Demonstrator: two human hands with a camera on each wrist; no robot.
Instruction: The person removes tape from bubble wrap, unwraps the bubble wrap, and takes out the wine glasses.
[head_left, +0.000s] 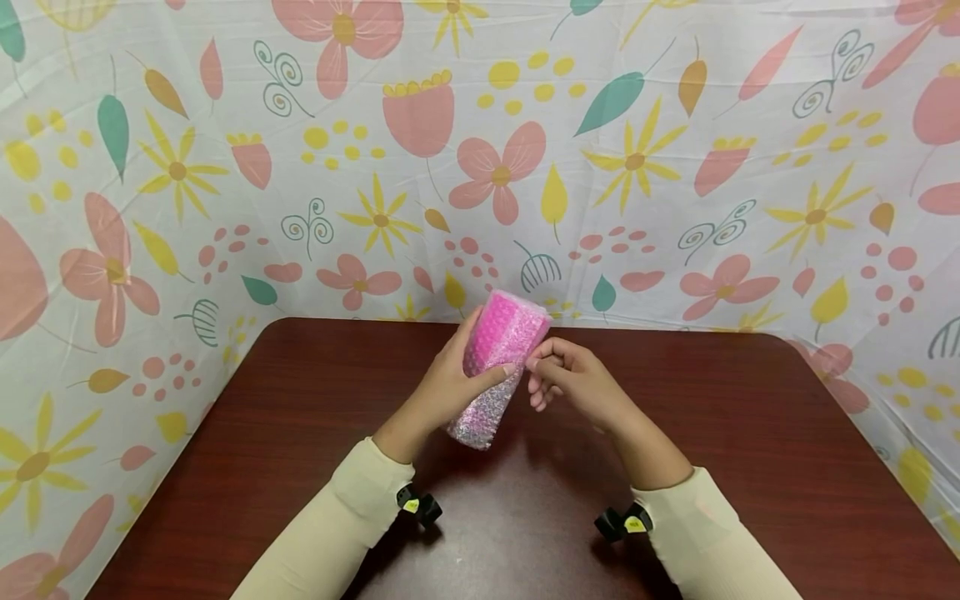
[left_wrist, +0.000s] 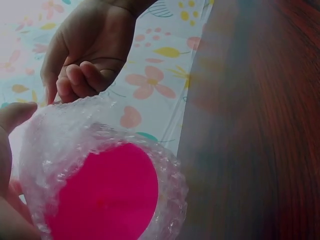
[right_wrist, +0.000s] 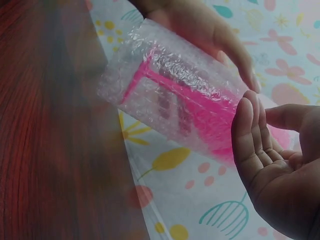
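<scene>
A pink, stemmed piece shaped like a goblet [right_wrist: 200,107] shows through clear bubble wrap [right_wrist: 115,82]. In the head view the wrapped goblet [head_left: 506,333] is tilted above the table, its upper end leaning right. My left hand [head_left: 450,375] grips it from the left, thumb across the front, other fingers mostly hidden behind. A flat pink disc, the goblet's foot [left_wrist: 107,195], faces the left wrist camera inside the wrap. My right hand [head_left: 573,379] is at the wrap's right edge, thumb and index finger pinching there, the other fingers loosely curled.
Below both hands lies a dark reddish-brown table [head_left: 300,467]. A floral cloth [head_left: 495,100] hangs behind it and along both sides. Each wrist carries a small black camera, one on the left [head_left: 420,506], one on the right [head_left: 622,523].
</scene>
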